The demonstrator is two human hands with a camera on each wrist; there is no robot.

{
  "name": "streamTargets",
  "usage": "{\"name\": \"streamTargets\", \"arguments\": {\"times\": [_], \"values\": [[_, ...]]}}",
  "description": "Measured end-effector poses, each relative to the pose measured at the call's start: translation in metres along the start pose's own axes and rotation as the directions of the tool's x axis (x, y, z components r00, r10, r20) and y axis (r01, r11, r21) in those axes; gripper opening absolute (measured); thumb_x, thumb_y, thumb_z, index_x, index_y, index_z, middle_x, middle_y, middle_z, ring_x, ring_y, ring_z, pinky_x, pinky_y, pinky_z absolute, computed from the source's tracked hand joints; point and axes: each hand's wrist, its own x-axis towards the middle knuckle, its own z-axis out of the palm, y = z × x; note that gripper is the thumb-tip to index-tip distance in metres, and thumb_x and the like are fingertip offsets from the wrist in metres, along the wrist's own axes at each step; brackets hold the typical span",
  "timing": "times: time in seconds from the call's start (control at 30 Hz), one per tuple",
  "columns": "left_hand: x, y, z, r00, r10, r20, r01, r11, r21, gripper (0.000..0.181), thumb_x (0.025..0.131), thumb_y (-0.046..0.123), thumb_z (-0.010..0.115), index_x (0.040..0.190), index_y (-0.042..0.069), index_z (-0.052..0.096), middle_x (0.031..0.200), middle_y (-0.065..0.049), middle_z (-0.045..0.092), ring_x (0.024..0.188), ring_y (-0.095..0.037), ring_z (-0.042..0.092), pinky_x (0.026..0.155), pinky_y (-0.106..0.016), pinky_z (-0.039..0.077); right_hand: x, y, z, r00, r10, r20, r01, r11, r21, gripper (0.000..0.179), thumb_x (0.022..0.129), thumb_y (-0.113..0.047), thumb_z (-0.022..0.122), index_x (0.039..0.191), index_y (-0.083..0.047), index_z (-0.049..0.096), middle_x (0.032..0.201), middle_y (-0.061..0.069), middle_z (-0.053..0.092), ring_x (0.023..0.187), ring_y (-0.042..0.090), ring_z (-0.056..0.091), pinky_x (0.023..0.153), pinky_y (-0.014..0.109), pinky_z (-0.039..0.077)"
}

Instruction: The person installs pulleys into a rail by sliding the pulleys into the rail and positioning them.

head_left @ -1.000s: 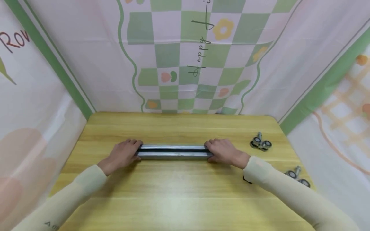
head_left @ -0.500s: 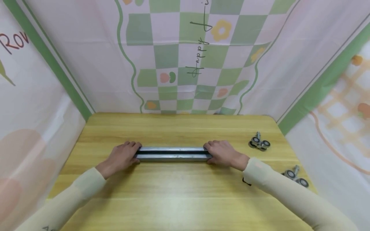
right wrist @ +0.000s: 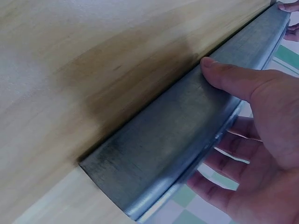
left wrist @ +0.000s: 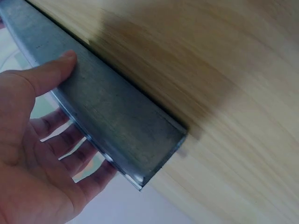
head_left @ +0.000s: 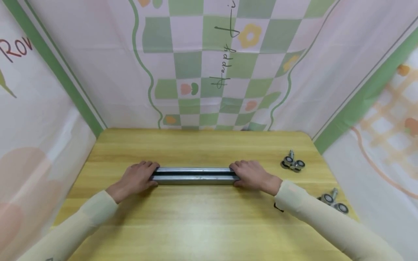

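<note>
A grey metal C-channel rail (head_left: 196, 178) lies crosswise on the wooden table, its open slot facing up. My left hand (head_left: 139, 176) grips the rail's left end, thumb on the near side wall and fingers over the far edge. At the other end, my right hand (head_left: 251, 175) holds it the same way. In the left wrist view the thumb presses the flat side of the rail (left wrist: 112, 102), whose cut end sticks out past the hand. The right wrist view shows the rail (right wrist: 154, 135) lying along the wood, with the fingers behind its upper edge.
Two metal roller trolleys with bolts stand at the right of the table (head_left: 196, 224): one trolley (head_left: 292, 163) toward the back, the other trolley (head_left: 334, 203) nearer, partly behind the right sleeve (head_left: 313, 206). Patterned cloth (head_left: 189, 65) hangs behind and at both sides.
Both hands keep their grip on the rail. In the head view the whole scene shifts slightly down and left; the rail stays on the table between the hands.
</note>
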Motion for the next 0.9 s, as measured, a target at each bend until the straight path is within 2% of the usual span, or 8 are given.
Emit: {"name": "streamTargets", "arguments": {"times": [0.17,0.33,0.43,0.53,0.67,0.77,0.9], "values": [[-0.001,-0.003,0.003,1.000,0.000,0.024,0.000,0.999,-0.037,0.053,0.091,0.028,0.086,0.131,0.005,0.061,0.122,-0.020,0.070,0.107,-0.037,0.067,0.090,-0.059,0.055,-0.002,0.001,-0.004,0.997,0.009,0.079,-0.014,0.998,0.068,0.061,0.091,-0.037,0.085,0.135,-0.001,0.063,0.115,0.014,0.071,0.096,0.028,0.070,0.079,0.046,0.059],[-0.003,-0.009,0.006,0.999,-0.011,0.037,0.013,0.998,-0.064,0.057,0.092,0.033,0.084,0.135,0.003,0.061,0.125,-0.020,0.069,0.110,-0.036,0.066,0.096,-0.061,0.053,-0.010,0.011,-0.018,0.995,0.017,0.099,-0.026,0.996,0.084,0.068,0.095,-0.040,0.080,0.143,0.003,0.058,0.123,0.019,0.070,0.101,0.031,0.071,0.086,0.049,0.059],[-0.004,-0.014,0.008,0.999,-0.029,0.046,0.033,0.997,-0.070,0.061,0.091,0.037,0.084,0.136,0.002,0.061,0.126,-0.020,0.068,0.112,-0.037,0.065,0.098,-0.062,0.051,-0.017,0.022,-0.029,0.993,0.050,0.104,-0.059,0.995,0.085,0.071,0.096,-0.042,0.078,0.146,0.003,0.056,0.128,0.022,0.068,0.104,0.034,0.071,0.089,0.050,0.059],[-0.004,-0.019,0.010,0.999,-0.024,0.037,0.026,0.998,-0.060,0.065,0.089,0.040,0.085,0.136,0.002,0.061,0.125,-0.021,0.068,0.110,-0.037,0.065,0.097,-0.062,0.052,-0.026,0.032,-0.040,0.986,0.107,0.125,-0.119,0.988,0.094,0.073,0.096,-0.044,0.078,0.147,0.003,0.055,0.133,0.025,0.067,0.106,0.036,0.071,0.090,0.052,0.059],[-0.005,-0.024,0.013,1.000,-0.009,0.022,0.010,0.999,-0.048,0.068,0.088,0.042,0.086,0.136,0.002,0.060,0.124,-0.020,0.069,0.109,-0.038,0.066,0.097,-0.062,0.051,-0.040,0.044,-0.049,0.972,0.179,0.149,-0.196,0.975,0.108,0.070,0.097,-0.046,0.077,0.145,0.001,0.058,0.136,0.026,0.065,0.108,0.038,0.071,0.090,0.055,0.058],[-0.006,-0.026,0.014,1.000,-0.014,0.026,0.015,0.999,-0.052,0.069,0.089,0.043,0.085,0.138,0.002,0.060,0.124,-0.020,0.069,0.111,-0.038,0.066,0.098,-0.062,0.051,-0.051,0.052,-0.051,0.967,0.208,0.147,-0.225,0.968,0.111,0.063,0.098,-0.044,0.076,0.140,0.002,0.062,0.134,0.025,0.067,0.108,0.038,0.071,0.090,0.056,0.058],[-0.007,-0.027,0.013,0.999,-0.028,0.036,0.030,0.998,-0.059,0.065,0.090,0.043,0.084,0.136,0.003,0.061,0.121,-0.018,0.070,0.108,-0.036,0.067,0.097,-0.062,0.051,-0.064,0.066,-0.050,0.964,0.214,0.156,-0.236,0.962,0.136,0.051,0.098,-0.031,0.077,0.132,0.005,0.066,0.126,0.025,0.070,0.104,0.038,0.072,0.087,0.055,0.059]]}}
